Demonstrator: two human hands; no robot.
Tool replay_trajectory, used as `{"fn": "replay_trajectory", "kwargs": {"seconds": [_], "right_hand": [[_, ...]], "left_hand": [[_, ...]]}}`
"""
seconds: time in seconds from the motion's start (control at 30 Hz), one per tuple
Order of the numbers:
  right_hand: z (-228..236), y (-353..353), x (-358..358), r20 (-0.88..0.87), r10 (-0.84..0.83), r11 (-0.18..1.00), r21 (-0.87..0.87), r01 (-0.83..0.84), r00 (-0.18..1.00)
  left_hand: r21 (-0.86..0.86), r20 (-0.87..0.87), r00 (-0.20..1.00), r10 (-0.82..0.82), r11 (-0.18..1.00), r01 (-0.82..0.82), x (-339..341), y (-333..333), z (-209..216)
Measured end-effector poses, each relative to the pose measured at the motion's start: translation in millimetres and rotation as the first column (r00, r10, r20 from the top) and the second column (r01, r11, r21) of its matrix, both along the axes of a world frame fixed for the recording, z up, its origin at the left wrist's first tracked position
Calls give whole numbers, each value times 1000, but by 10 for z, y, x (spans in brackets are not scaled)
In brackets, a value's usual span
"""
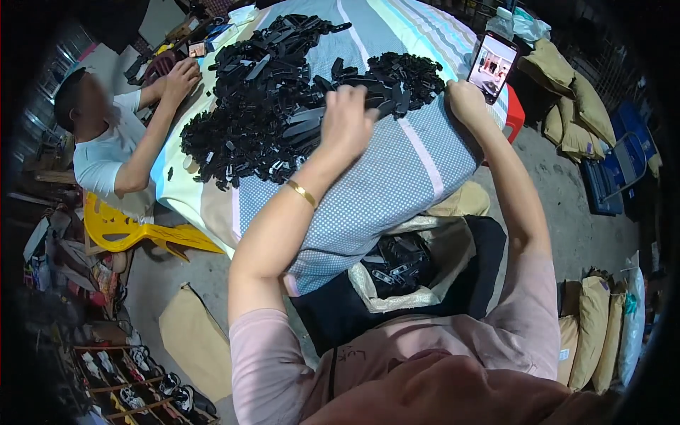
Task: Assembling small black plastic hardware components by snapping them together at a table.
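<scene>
Heaps of small black plastic parts (258, 92), many long and clip-like, cover the middle of a cloth-covered table (397, 170). My left hand (347, 124), with a gold bracelet on its wrist, is over the near edge of the heap beside some longer black pieces (304, 126). Motion smears its fingers. At the table's right side, my right hand (467, 103) is curled closed, next to the lower corner of a phone (492, 67) with a lit screen. What it holds, if anything, is hidden. A smaller pile of black parts (407, 74) lies just left of it.
An open woven sack (397, 302) on my lap holds more black parts. Across to the left, a person (113, 142) sits with hands at the table edge, near a yellow plastic chair (113, 223). Full sacks (591, 106) and a blue folding chair (613, 170) stand right.
</scene>
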State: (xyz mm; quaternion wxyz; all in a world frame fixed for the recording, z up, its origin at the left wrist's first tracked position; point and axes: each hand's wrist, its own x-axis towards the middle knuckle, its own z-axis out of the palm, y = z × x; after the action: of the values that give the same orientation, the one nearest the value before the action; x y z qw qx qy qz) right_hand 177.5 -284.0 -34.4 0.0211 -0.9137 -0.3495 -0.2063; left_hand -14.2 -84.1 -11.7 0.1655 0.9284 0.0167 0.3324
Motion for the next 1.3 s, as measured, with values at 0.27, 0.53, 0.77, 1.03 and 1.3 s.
{"fn": "replay_trajectory", "kwargs": {"seconds": [0.27,0.53,0.77,1.03,1.3], "right_hand": [[327,70,-931,-516,533,716,697,-32,671],[416,148,-1307,-175,670,527,796,-297,722],[391,179,-1434,59,545,555,722,-413,836],[399,162,-1468,-9,650,611,600,-516,760],[289,251,-1566,-15,585,723,462,-514,811]], "left_hand": [[13,-41,998,-49,999,50,92,104,1],[-765,-18,806,-591,528,370,-85,-45,156],[-962,239,693,-680,-68,265,-75,-112,84],[-917,60,787,-614,278,287,-92,-167,71],[-631,112,940,-322,708,318,-7,-222,-143]]}}
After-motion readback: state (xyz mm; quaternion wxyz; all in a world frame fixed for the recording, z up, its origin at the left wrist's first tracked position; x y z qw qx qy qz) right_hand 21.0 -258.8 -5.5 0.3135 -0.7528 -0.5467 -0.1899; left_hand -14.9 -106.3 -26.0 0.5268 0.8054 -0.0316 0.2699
